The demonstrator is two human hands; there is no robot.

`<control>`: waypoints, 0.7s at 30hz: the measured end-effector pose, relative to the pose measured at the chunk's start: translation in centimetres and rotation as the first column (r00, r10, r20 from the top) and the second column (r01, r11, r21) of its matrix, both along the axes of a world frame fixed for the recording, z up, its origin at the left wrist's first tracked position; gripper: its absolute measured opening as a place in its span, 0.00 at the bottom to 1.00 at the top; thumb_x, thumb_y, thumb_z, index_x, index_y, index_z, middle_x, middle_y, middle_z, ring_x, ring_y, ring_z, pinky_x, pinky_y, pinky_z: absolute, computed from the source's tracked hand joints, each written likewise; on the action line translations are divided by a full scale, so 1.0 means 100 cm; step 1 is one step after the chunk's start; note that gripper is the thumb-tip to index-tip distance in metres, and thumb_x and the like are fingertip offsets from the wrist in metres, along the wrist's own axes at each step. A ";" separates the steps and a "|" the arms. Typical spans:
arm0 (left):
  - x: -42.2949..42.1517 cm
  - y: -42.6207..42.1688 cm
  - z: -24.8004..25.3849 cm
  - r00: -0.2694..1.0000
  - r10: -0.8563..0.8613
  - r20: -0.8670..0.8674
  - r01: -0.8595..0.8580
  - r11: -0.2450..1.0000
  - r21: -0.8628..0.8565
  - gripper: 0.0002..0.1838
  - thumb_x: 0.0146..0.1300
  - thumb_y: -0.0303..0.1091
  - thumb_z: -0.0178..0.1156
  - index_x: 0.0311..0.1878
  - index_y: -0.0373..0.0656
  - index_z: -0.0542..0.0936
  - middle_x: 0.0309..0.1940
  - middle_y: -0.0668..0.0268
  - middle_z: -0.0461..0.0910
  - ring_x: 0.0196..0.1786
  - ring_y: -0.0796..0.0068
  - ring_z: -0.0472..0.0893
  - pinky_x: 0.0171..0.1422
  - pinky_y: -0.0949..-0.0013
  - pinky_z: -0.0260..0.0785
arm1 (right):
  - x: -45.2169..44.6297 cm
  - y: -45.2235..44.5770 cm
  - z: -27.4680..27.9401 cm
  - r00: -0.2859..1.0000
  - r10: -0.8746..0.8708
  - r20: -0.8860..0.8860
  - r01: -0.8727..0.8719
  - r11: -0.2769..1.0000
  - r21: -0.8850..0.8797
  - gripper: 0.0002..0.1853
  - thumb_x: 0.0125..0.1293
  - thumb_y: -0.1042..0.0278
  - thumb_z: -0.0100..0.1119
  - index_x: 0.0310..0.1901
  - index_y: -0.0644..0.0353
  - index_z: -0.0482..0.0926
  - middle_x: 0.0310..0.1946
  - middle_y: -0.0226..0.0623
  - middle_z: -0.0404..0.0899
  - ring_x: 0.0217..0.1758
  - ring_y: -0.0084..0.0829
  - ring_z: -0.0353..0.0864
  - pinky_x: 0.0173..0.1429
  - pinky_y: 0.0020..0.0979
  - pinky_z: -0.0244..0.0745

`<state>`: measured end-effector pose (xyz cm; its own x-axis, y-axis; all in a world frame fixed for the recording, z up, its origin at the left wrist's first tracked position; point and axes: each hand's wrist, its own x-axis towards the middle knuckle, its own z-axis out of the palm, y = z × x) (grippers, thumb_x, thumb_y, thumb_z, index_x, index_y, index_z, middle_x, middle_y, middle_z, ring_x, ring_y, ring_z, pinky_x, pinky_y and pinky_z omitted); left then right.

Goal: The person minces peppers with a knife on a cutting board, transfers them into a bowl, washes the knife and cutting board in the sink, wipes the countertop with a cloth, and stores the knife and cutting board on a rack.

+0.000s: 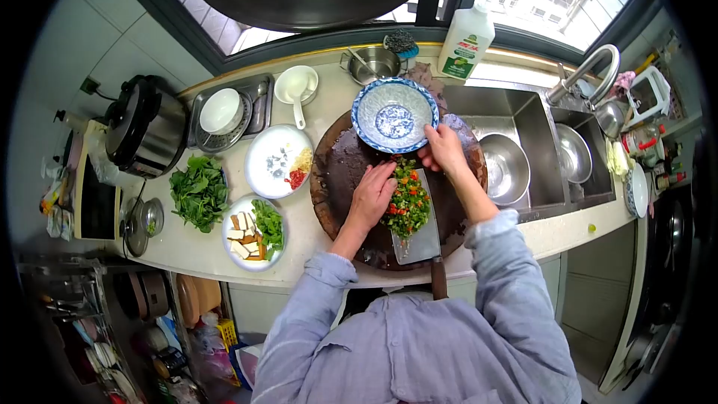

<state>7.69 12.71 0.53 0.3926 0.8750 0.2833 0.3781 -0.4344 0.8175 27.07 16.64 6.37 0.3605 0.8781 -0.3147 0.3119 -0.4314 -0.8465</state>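
A blue-and-white patterned bowl [395,114] is at the far side of the round wooden chopping board [333,202]. My right hand [445,148] grips its near right rim, thumb and fingers closed on the edge. Chopped green and red peppers [406,206] lie heaped on the broad blade of a cleaver [416,245], whose handle points toward my body. My left hand [374,191] rests against the left side of the heap, its fingers stretched out and close together. Whether the bowl touches the board cannot be seen.
Left of the board are a plate with minced seasonings [273,151], a plate of tofu pieces and greens [254,254], leafy greens [199,193] and a pressure cooker [142,127]. A sink [516,112] with metal bowls lies right. A white bottle [467,41] stands behind.
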 end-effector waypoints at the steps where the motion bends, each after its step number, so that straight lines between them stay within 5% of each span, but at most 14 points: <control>1: -0.001 -0.003 0.001 1.000 -0.010 0.029 0.011 1.000 -0.028 0.20 0.64 0.38 0.50 0.56 0.37 0.71 0.54 0.54 0.73 0.61 0.55 0.69 0.68 0.54 0.53 | 0.006 -0.023 0.011 0.996 0.058 0.068 -0.057 0.998 -0.011 0.18 0.64 0.54 0.47 0.34 0.64 0.71 0.19 0.42 0.77 0.19 0.33 0.79 0.25 0.36 0.72; 2: -0.002 -0.008 0.002 0.999 -0.004 0.038 0.006 0.999 -0.052 0.21 0.64 0.38 0.51 0.57 0.37 0.70 0.55 0.52 0.72 0.62 0.54 0.68 0.69 0.55 0.53 | 0.012 -0.048 0.014 0.983 0.119 0.140 -0.117 0.993 -0.027 0.19 0.65 0.51 0.46 0.34 0.63 0.72 0.20 0.43 0.77 0.21 0.37 0.80 0.28 0.38 0.73; 3: -0.001 -0.015 0.006 0.999 0.024 0.037 -0.023 0.999 -0.031 0.22 0.64 0.38 0.51 0.57 0.37 0.70 0.56 0.52 0.71 0.62 0.53 0.67 0.69 0.55 0.53 | 0.016 -0.084 0.002 0.852 0.095 0.514 -0.186 0.974 0.129 0.23 0.65 0.45 0.44 0.32 0.61 0.72 0.22 0.49 0.77 0.27 0.48 0.79 0.35 0.45 0.71; 5: 0.002 -0.031 0.011 0.995 0.091 0.040 -0.091 0.996 0.002 0.23 0.63 0.39 0.52 0.58 0.37 0.70 0.58 0.51 0.70 0.63 0.52 0.66 0.69 0.54 0.52 | 0.015 -0.159 0.003 0.768 0.273 0.580 -0.212 0.962 -0.172 0.25 0.63 0.41 0.47 0.29 0.60 0.72 0.23 0.51 0.78 0.30 0.53 0.78 0.35 0.50 0.70; 8: 0.017 -0.048 0.006 0.985 0.171 0.032 -0.173 0.983 0.057 0.28 0.54 0.40 0.61 0.57 0.38 0.70 0.59 0.52 0.67 0.63 0.50 0.64 0.69 0.52 0.51 | -0.004 -0.239 -0.005 0.793 0.446 0.415 -0.280 0.872 -0.401 0.29 0.56 0.38 0.54 0.29 0.63 0.74 0.23 0.51 0.78 0.29 0.51 0.79 0.35 0.47 0.72; 11: 0.032 -0.059 0.011 0.973 0.233 0.004 -0.232 0.968 0.100 0.31 0.47 0.39 0.66 0.56 0.42 0.71 0.58 0.53 0.67 0.62 0.51 0.63 0.68 0.50 0.51 | -0.026 -0.251 -0.015 0.898 0.357 0.259 -0.258 0.902 -0.346 0.27 0.54 0.41 0.57 0.31 0.65 0.75 0.25 0.53 0.78 0.30 0.51 0.79 0.36 0.46 0.72; 12: 0.036 -0.061 0.013 0.970 0.242 -0.011 -0.239 0.964 0.117 0.31 0.47 0.39 0.66 0.56 0.42 0.71 0.58 0.54 0.67 0.62 0.51 0.63 0.68 0.50 0.51 | -0.029 -0.259 -0.041 0.944 0.247 0.217 -0.203 0.957 -0.206 0.18 0.54 0.56 0.60 0.34 0.65 0.74 0.22 0.47 0.78 0.24 0.41 0.80 0.31 0.39 0.73; 15: 0.043 -0.063 0.014 0.963 0.271 -0.014 -0.265 0.950 0.167 0.30 0.44 0.38 0.68 0.54 0.45 0.73 0.56 0.55 0.68 0.61 0.52 0.64 0.66 0.51 0.54 | -0.043 -0.254 -0.034 0.928 -0.171 -0.332 0.081 0.961 -0.266 0.12 0.51 0.70 0.58 0.37 0.64 0.72 0.18 0.36 0.74 0.18 0.28 0.75 0.23 0.30 0.70; 18: 0.048 -0.066 0.014 0.965 0.262 0.004 -0.259 0.952 0.165 0.29 0.44 0.37 0.68 0.53 0.44 0.74 0.55 0.56 0.68 0.60 0.52 0.65 0.65 0.53 0.56 | -0.051 -0.255 -0.020 0.878 -0.247 -0.409 0.164 0.960 -0.228 0.12 0.49 0.77 0.55 0.38 0.63 0.70 0.18 0.28 0.70 0.16 0.18 0.69 0.19 0.23 0.65; 21: 0.050 -0.070 0.017 0.969 0.246 0.026 -0.247 0.958 0.142 0.28 0.44 0.36 0.68 0.52 0.44 0.74 0.55 0.56 0.69 0.60 0.53 0.65 0.64 0.55 0.58 | -0.046 -0.263 -0.021 0.892 -0.230 -0.389 0.150 0.963 -0.225 0.13 0.49 0.76 0.55 0.39 0.64 0.70 0.18 0.29 0.71 0.16 0.19 0.69 0.19 0.24 0.64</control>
